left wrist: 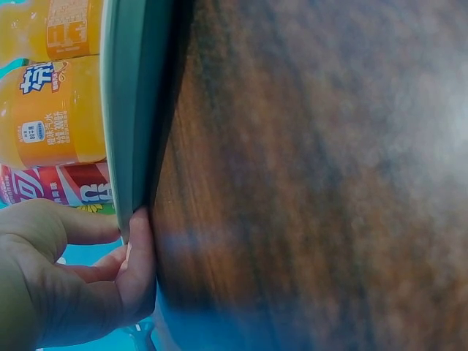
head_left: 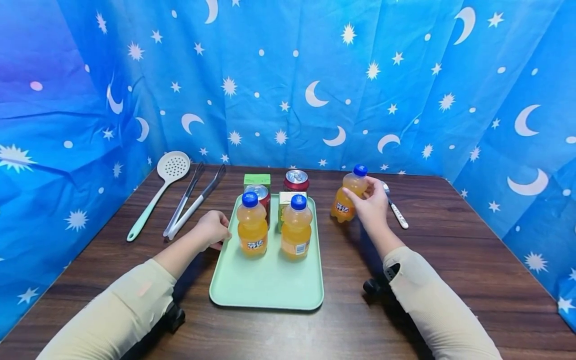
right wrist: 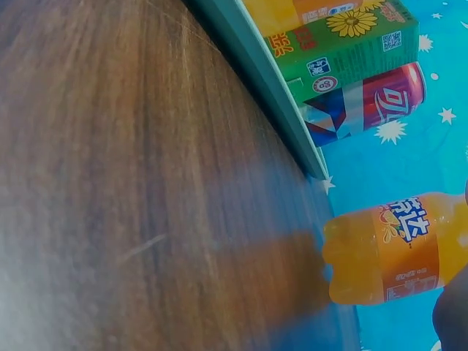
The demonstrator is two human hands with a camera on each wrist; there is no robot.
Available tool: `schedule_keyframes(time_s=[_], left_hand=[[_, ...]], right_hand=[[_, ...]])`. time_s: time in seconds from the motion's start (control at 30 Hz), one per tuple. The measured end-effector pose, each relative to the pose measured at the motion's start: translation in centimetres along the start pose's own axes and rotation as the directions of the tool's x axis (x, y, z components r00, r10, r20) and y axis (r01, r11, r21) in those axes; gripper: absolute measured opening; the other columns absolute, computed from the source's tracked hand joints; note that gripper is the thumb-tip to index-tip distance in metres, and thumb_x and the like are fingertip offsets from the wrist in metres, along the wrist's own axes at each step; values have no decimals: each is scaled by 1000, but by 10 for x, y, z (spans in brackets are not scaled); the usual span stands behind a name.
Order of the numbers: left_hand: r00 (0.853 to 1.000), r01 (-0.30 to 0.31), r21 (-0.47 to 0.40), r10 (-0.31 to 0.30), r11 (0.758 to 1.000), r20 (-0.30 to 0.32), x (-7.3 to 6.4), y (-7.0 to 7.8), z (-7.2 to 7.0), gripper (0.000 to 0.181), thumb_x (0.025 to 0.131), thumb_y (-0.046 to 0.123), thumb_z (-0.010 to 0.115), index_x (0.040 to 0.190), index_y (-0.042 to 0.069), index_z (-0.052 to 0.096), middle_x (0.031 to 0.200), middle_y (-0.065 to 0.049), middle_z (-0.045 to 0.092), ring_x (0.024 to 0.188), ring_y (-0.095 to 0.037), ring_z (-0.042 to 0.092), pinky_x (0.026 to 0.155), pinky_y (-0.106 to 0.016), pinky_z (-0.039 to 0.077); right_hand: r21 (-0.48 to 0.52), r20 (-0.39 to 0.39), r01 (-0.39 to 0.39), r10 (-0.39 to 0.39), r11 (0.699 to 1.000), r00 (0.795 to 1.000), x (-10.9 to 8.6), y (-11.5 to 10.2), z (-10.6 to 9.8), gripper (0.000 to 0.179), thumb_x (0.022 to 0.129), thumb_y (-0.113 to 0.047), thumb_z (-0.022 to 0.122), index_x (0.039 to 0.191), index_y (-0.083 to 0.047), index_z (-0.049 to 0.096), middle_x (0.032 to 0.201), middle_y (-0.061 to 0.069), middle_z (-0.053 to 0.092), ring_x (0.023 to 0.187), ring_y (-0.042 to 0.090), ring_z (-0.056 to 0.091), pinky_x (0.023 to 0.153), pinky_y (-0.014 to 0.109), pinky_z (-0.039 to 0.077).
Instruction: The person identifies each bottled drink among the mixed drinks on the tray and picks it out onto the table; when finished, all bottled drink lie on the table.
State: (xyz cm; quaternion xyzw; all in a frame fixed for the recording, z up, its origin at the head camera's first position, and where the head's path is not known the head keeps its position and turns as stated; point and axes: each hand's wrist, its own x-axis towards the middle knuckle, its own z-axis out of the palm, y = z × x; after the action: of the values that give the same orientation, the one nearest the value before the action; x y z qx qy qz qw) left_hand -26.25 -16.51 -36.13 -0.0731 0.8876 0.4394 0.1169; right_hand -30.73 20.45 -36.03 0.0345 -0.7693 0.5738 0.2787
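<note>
My left hand (head_left: 211,231) pinches the left rim of a pale green tray (head_left: 265,287); in the left wrist view, thumb and fingers lie on either side of the tray's edge. To the right of the tray, my right hand (head_left: 372,206) grips an orange soda bottle (head_left: 344,200) with a blue cap. That bottle leans a little; whether its base touches the table I cannot tell. On the tray stand two more orange soda bottles, one left (head_left: 252,230) and one right (head_left: 296,232). Behind them are two drink cans (head_left: 296,181) and two green cartons (head_left: 257,178), partly hidden.
Left of the tray lie a slotted skimmer (head_left: 173,166) with a pale green handle and metal tongs (head_left: 191,207). A utensil with a white patterned handle (head_left: 398,216) lies beyond my right hand. Blue star-printed cloth (head_left: 315,65) surrounds the wooden table (head_left: 405,280) at the back and sides.
</note>
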Motion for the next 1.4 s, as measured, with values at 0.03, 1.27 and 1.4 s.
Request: schedule_keyframes(time_s=[0.03, 1.27, 1.4], left_hand=[[1000, 1, -2, -1, 1000, 1, 0, 0, 0, 22, 78, -9, 63, 96, -5, 51, 89, -18, 52, 74, -25, 60, 53, -35, 56], [1000, -11, -5, 11, 1000, 11, 1, 0, -1, 22, 79, -8, 63, 98, -6, 51, 90, -18, 52, 73, -25, 61, 53, -35, 56], [1000, 2, -8, -2, 1000, 15, 1, -2, -2, 22, 79, -8, 63, 97, -5, 51, 91, -18, 52, 74, -25, 60, 54, -35, 56]], right_hand=[[0, 0, 1, -1, 1000, 1000, 0, 0, 0, 59, 78, -22, 76, 124, 0, 46, 120, 13, 52, 113, 24, 51, 100, 36, 40], [-109, 56, 39, -33, 993, 998, 0, 2, 3, 64, 78, -32, 76, 126, -4, 45, 122, 11, 53, 115, 24, 51, 98, 38, 42], [-111, 62, 40, -33, 993, 998, 0, 2, 2, 66, 77, -33, 77, 127, -4, 45, 124, 11, 52, 116, 24, 50, 99, 38, 41]])
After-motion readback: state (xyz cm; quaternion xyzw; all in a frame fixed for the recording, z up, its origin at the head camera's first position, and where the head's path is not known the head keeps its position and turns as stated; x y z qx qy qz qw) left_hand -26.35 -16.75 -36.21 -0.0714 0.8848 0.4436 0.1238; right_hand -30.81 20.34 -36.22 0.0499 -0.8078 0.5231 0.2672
